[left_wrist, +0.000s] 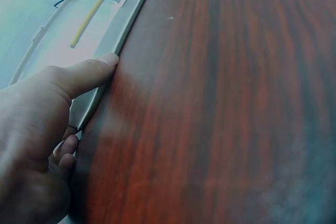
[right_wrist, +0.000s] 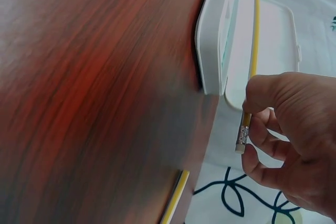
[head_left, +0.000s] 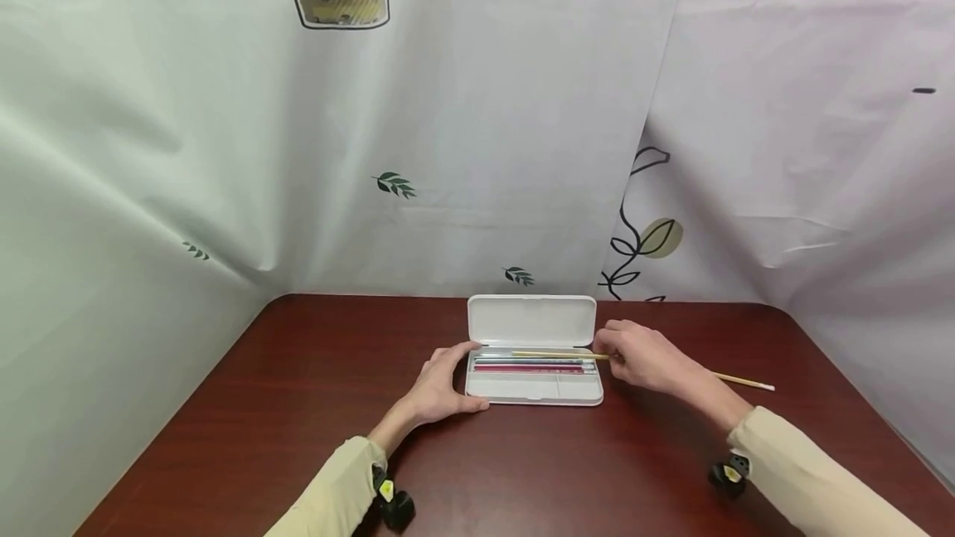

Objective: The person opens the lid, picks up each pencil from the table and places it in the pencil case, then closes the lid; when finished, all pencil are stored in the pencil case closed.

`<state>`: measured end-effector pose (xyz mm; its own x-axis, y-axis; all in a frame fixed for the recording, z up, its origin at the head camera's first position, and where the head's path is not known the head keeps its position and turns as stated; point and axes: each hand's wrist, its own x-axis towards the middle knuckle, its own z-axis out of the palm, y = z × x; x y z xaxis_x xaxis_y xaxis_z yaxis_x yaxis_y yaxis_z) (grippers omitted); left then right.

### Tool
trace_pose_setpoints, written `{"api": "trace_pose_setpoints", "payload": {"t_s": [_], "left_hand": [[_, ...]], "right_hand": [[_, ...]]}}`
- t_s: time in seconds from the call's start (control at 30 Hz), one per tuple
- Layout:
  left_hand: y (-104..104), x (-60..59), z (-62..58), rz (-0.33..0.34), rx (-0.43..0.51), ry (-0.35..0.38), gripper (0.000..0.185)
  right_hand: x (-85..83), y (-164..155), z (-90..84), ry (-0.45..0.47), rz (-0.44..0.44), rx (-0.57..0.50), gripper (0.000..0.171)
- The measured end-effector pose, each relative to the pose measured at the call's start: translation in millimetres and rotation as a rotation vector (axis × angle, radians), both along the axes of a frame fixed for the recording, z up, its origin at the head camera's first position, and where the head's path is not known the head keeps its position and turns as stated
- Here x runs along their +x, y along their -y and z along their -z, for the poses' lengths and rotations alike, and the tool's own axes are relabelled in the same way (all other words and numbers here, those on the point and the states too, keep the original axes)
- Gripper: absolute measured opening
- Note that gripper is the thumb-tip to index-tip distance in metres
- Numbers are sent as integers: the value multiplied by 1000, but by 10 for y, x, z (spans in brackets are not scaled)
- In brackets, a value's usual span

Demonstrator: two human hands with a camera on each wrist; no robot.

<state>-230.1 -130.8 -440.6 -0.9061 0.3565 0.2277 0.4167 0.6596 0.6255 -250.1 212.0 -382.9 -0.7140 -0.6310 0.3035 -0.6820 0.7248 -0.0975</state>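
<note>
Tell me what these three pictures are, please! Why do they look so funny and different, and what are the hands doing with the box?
A person wears three cameras: one on the head, one on each wrist. The big picture is the head's view, down onto a brown table. On it lies an open white pencil case with coloured pencils inside. The left hand holds the case's end steady; its wrist camera shows the thumb against the edge. The right hand pinches a yellow pencil over the case; its wrist camera shows the eraser end by the fingers. Another yellow pencil lies on the table behind that hand.
</note>
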Motion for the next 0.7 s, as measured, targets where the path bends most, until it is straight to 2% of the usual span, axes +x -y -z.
{"api": "trace_pose_setpoints", "payload": {"t_s": [0.3,0.7], "left_hand": [[-2,5,10,-6,-8,8,87],[-5,5,19,1,-5,-18,88]], "right_hand": [[-52,182,30,-12,-17,6,20],[-83,378,70,-39,-15,21,19]]}}
